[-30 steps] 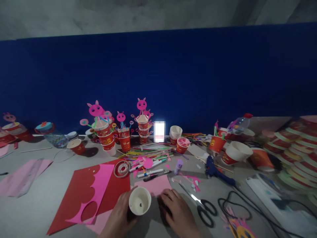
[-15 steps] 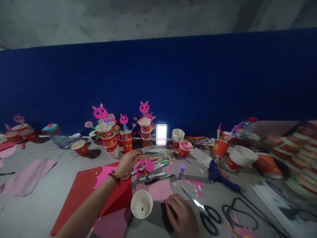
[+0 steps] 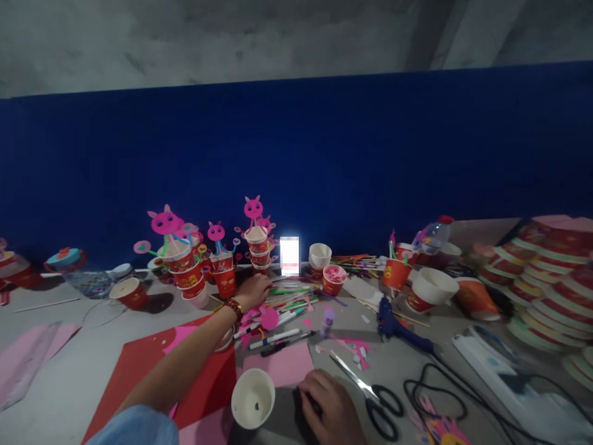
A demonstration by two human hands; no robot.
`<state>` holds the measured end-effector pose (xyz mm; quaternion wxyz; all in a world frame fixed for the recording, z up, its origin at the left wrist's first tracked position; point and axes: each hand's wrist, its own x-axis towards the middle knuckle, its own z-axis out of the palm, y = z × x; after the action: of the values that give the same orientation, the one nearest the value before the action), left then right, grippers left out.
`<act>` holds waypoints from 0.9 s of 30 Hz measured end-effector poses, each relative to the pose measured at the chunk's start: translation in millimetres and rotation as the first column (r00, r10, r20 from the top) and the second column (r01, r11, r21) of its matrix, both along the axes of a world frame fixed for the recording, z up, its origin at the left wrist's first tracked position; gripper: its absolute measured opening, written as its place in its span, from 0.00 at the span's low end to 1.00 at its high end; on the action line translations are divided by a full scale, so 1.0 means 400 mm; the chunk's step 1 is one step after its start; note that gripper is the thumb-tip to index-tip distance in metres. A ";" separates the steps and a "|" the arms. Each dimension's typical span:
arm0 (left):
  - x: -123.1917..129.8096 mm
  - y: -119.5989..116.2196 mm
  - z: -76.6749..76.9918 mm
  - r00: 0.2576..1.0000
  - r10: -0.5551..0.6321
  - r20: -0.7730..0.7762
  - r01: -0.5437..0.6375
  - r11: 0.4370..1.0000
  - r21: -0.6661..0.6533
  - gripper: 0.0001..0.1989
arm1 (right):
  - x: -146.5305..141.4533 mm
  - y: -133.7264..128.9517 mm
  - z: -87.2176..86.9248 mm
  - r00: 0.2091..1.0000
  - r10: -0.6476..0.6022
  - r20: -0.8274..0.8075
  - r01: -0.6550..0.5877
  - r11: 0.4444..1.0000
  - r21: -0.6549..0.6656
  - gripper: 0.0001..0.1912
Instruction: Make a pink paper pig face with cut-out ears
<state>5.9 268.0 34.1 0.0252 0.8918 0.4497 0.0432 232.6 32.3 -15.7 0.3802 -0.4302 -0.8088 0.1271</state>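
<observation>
My left hand (image 3: 254, 292) reaches far forward to the left end of a heap of coloured sticks (image 3: 293, 289), just in front of a stack of red paper cups (image 3: 259, 252) topped with a pink animal face. Its back faces me and hides the fingertips. My right hand (image 3: 330, 405) rests on the table with fingers curled; whether anything sits in the dark gap by the thumb is unclear. Left of it stands a white-lined paper cup (image 3: 252, 398) with a small dark spot on its bottom. Black-handled scissors (image 3: 370, 392) lie just right of that hand.
Markers (image 3: 275, 339) and pink paper (image 3: 282, 366) lie mid-table. Red card (image 3: 134, 371) spreads at the left. A blue glue gun (image 3: 403, 330) with a cable, a white power strip (image 3: 495, 364) and stacked cups (image 3: 551, 290) occupy the right. More decorated cups (image 3: 183, 272) stand at the back left.
My left hand has moved farther forward over the sticks, and a blue sleeve now shows. The view has shifted somewhat right. My right hand stays beside the cup.
</observation>
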 end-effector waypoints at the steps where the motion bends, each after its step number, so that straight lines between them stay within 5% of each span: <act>1: 0.003 0.000 0.004 1.000 -0.005 0.011 0.005 1.000 0.004 0.12 | 0.000 0.000 0.002 1.000 -0.003 -0.004 0.003 1.000 -0.006 0.09; 10: 0.129 -0.056 0.014 0.981 -0.194 0.011 0.195 0.978 -0.070 0.09 | -0.004 -0.001 0.009 0.999 -0.036 -0.018 0.035 0.999 -0.034 0.09; 15: 0.157 -0.056 0.024 0.984 -0.179 -0.026 0.175 0.978 -0.116 0.11 | -0.003 -0.003 0.014 0.998 -0.061 -0.020 0.060 0.997 -0.054 0.09; 27: -0.034 -0.031 0.159 0.999 -0.037 -0.028 0.036 0.999 -0.039 0.09 | 0.000 -0.001 0.010 0.999 -0.033 -0.024 0.031 0.996 -0.084 0.09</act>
<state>-7.8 255.7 97.5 0.0368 0.8996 0.4346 0.0213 232.7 32.1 -11.8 0.3741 -0.4571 -0.7908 0.1603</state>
